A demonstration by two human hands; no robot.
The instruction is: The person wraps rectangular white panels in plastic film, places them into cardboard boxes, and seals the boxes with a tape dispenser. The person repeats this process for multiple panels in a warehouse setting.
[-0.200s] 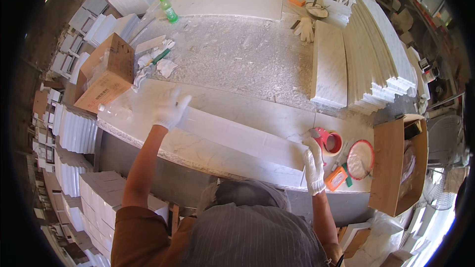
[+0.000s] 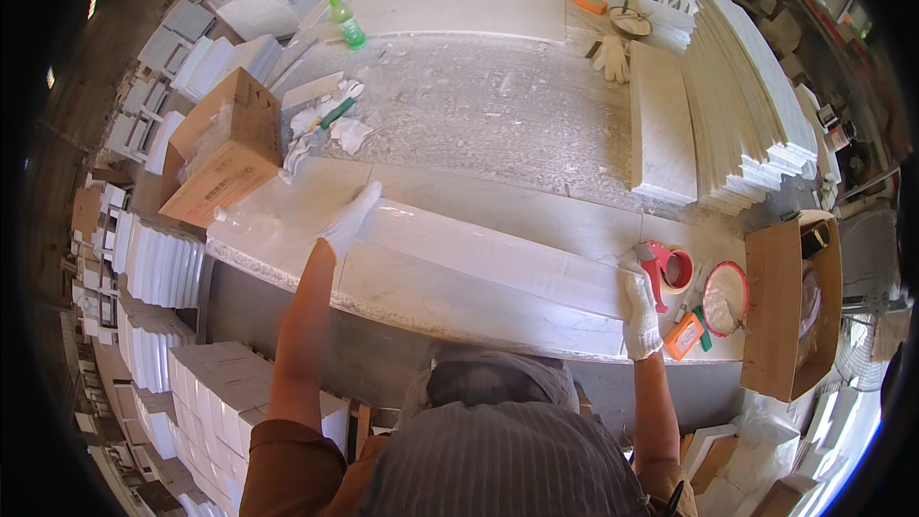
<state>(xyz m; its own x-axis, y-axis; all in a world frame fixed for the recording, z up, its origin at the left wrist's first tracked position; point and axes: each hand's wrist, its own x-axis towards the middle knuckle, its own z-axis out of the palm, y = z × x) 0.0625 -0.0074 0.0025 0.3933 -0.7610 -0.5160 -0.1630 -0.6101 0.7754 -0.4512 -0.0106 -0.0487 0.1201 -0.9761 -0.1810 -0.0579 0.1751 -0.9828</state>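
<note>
In the head view, a long white stone slab (image 2: 493, 258), wrapped in clear film, is seen lying across the near part of the worktop (image 2: 498, 115), running from left to right. It is held at both ends by gloved hands. The left hand (image 2: 349, 220) is laid flat and open on the far left end of the slab, fingers stretched out along its top. The right hand (image 2: 639, 311) is closed around the right end, near the near edge of the worktop, with the fingers curled over the slab's edge.

A red tape dispenser (image 2: 670, 268) sits just beside the right hand, with a round white dish (image 2: 726, 299) and a small orange tool (image 2: 683, 335) a little further right. A cardboard box (image 2: 225, 148) stands at the left, well apart from the slab, and a green bottle (image 2: 348, 22) at the far side.

As a judgement, the slab could slip on its smooth film under the flat left hand, since no edge is gripped there. If the right end were swung outward, the tape dispenser could be knocked. The slab lies close to the near edge, so a careless pull could tip it off.
</note>
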